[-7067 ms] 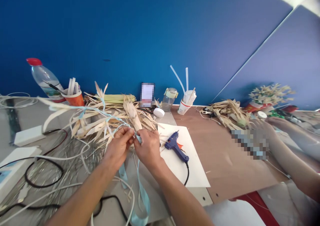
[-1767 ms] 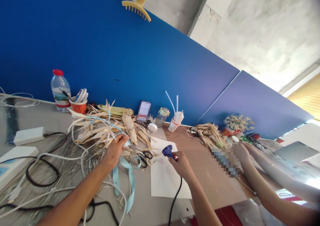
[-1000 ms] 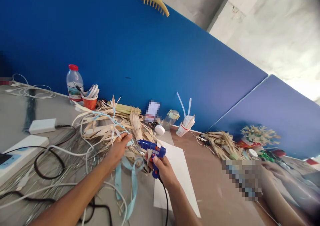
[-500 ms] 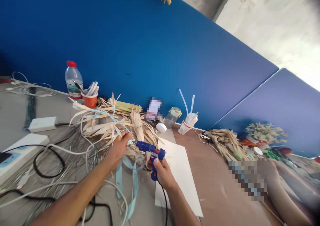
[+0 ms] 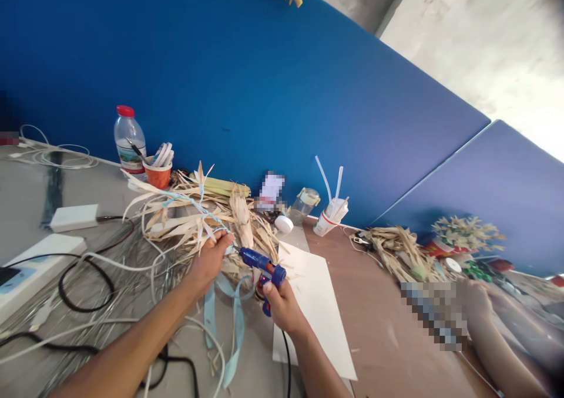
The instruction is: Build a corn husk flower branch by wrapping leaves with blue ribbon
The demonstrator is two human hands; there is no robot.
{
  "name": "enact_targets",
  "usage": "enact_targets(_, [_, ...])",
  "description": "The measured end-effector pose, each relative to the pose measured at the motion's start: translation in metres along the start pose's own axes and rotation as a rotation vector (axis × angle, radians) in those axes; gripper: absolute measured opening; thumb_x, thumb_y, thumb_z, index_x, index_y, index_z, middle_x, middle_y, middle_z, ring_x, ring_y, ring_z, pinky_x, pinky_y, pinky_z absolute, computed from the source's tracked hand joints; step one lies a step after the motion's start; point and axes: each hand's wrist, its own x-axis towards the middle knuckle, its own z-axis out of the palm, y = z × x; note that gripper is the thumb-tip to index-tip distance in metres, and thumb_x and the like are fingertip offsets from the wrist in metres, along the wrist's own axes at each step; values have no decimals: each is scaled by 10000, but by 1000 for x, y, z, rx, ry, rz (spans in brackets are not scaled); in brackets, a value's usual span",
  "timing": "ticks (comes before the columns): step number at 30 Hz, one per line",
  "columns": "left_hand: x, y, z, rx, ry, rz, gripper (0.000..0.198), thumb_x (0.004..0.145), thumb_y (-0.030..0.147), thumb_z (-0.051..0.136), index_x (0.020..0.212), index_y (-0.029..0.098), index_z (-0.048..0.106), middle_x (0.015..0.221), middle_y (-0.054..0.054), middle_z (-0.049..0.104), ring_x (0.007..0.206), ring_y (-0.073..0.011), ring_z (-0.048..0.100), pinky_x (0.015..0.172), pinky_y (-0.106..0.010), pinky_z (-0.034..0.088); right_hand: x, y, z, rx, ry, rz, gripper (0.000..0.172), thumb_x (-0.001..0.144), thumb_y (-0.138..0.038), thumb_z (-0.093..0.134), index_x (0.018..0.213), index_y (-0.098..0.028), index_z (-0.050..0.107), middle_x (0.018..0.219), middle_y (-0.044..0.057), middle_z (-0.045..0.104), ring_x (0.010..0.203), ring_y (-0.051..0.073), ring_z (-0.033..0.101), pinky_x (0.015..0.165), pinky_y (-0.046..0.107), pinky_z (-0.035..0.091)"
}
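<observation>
My left hand point(image 5: 210, 262) pinches the lower end of a thin stem point(image 5: 207, 211) wrapped in light blue, with pale dried husk strips standing from it. A light blue ribbon point(image 5: 238, 333) hangs in loops below these fingers. My right hand point(image 5: 284, 307) is closed around the handle of a blue glue gun point(image 5: 258, 260), its nozzle pointing left, close to my left fingertips. Whether the nozzle touches anything cannot be made out. Behind both hands lies a heap of dried corn husks point(image 5: 242, 216).
White paper point(image 5: 321, 310) lies right of the gun. Cables and a power strip point(image 5: 39, 269) spread at left, beside thin wires. Along the blue partition stand a bottle point(image 5: 130, 140), an orange cup point(image 5: 157, 175) and a cup with straws point(image 5: 330, 217). Another person's hands point(image 5: 478, 307) are at right.
The glue gun has shifted slightly, its rear end now lower and further left, with my right hand moving along. My left hand and the stem stay almost where they were.
</observation>
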Motion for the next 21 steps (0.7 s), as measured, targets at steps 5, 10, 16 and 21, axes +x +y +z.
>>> enact_targets(5, [2,-2,0,12,9,7,262,700,457,586,688,197,553,625,47,496,586,-129,455,590,-244,395,0,-7,1,-79,3,-8,415,849,-555,413,710,-170,480,599,-22,364,535,101,328,498,227,317])
enact_targets(10, [1,-1,-1,7,-2,10,258,710,456,573,705,199,556,626,46,491,583,-131,456,582,-246,394,-4,-3,-2,-87,-4,15,421,851,-555,408,774,-163,540,607,-14,397,564,120,393,543,243,386])
enact_targets(16, [2,-2,0,22,19,6,282,682,477,588,697,197,559,594,41,496,560,-136,465,553,-250,393,-1,-8,1,-117,17,-30,402,853,-537,404,716,-171,502,619,-9,402,561,117,376,541,245,360])
enact_targets(21, [2,-3,0,39,54,13,281,670,476,598,693,198,566,564,38,501,560,-149,483,542,-256,392,0,-11,1,-140,-9,-35,387,867,-506,390,701,-170,485,618,-13,383,567,115,359,539,242,338])
